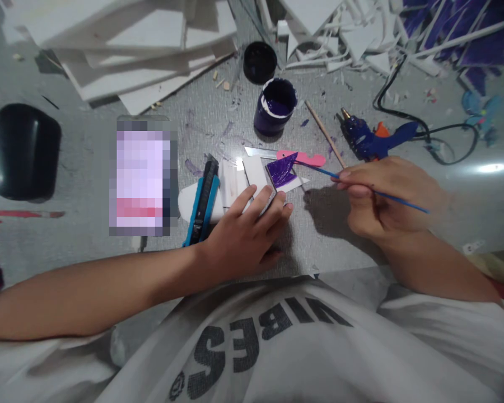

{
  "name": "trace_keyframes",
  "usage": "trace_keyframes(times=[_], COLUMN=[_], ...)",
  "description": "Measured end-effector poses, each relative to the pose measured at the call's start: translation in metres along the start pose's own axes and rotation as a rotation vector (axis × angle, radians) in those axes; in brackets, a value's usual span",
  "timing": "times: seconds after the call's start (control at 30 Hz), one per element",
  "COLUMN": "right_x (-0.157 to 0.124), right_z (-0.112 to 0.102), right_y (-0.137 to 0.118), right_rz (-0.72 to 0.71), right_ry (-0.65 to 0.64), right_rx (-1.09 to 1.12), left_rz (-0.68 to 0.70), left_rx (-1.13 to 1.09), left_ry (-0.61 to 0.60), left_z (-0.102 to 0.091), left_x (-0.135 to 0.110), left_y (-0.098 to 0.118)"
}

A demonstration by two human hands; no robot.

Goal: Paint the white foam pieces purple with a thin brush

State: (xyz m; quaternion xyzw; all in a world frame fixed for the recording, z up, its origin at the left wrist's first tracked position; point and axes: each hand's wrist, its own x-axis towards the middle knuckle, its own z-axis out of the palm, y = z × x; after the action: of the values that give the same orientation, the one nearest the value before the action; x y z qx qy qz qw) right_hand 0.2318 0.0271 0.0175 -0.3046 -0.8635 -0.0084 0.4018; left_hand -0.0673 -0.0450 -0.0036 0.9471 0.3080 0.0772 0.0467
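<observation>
My left hand (252, 224) lies with fingers spread on a white strip (255, 170) and the lower edge of a small pointed piece painted purple (282, 169). In my right hand (386, 196) a thin blue paintbrush (403, 202) is pinched, its tip at the purple piece. Just behind lies a pink-handled craft knife (304, 158) with its blade toward the left. A blue and black box cutter (204, 196) rests on white pieces beside my left hand. Beyond them stands an uncapped jar of purple paint (273, 115).
A black lid (260, 61) lies behind the jar. To the right are a wooden stick (324, 131) and a blue glue gun (369, 137) with its cord. White foam sheets (121, 33) and scraps (353, 39) fill the back. At left are a phone (143, 173) and a black rounded object (27, 151).
</observation>
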Motion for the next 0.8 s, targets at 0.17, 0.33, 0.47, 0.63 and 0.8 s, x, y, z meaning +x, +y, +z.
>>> trace_keyframes(times=[0.17, 0.33, 0.47, 0.63, 0.8], right_x=[0.003, 0.004, 0.001, -0.007, -0.008], right_z=[0.001, 0.002, 0.002, 0.004, 0.010], right_y=[-0.004, -0.001, 0.004, 0.004, 0.006], right_rz=[0.044, 0.005, -0.025, 0.049, 0.118], right_ry=[-0.045, -0.110, -0.023, 0.052, 0.027], right_rx=[0.268, 0.175, -0.080, 0.023, 0.216], left_rz=[-0.015, -0.011, 0.001, -0.004, -0.002], left_rx=[-0.020, -0.007, 0.030, 0.011, -0.007], left_ry=[-0.009, -0.016, 0.018, -0.015, 0.008], left_z=[-0.001, 0.000, 0.000, 0.000, 0.000], left_x=[0.001, 0.001, 0.000, 0.000, 0.000], left_y=[0.000, 0.000, 0.000, 0.000, 0.000])
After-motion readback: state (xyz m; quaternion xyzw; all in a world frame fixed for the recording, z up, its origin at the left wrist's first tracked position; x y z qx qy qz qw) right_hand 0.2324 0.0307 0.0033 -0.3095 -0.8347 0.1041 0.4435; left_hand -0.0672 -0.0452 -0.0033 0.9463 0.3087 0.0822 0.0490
